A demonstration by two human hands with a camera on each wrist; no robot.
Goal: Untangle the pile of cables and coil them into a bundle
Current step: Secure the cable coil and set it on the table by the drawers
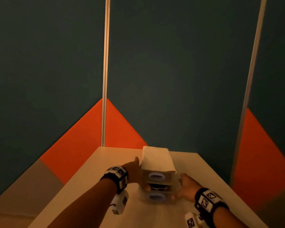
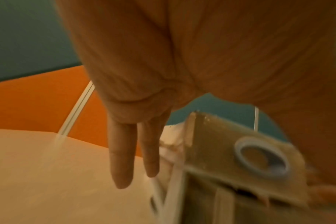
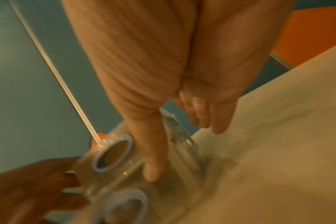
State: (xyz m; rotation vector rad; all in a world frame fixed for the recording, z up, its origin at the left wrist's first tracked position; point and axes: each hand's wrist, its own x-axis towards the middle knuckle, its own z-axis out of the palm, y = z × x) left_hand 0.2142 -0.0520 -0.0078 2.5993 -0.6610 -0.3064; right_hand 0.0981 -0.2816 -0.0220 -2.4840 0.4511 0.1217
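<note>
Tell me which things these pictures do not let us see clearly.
- Cables: none visible in any view; the stacked drawer boxes may hide them.
- Left hand grip: head view, fingertips behind the boxes.
- Right hand: contact with the boxes blurred in the right wrist view.
- Box contents: too blurred.

One pale, smooth bench carries one translucent plastic drawer unit at about 12 o'clock from the person. The unit has two stacked drawers, each with one blue-rimmed oval pull hole: upper, lower. Two hands: left hand at 10 o'clock, right hand at 2 o'clock. Two marker-covered wristbands: left, right.
</note>
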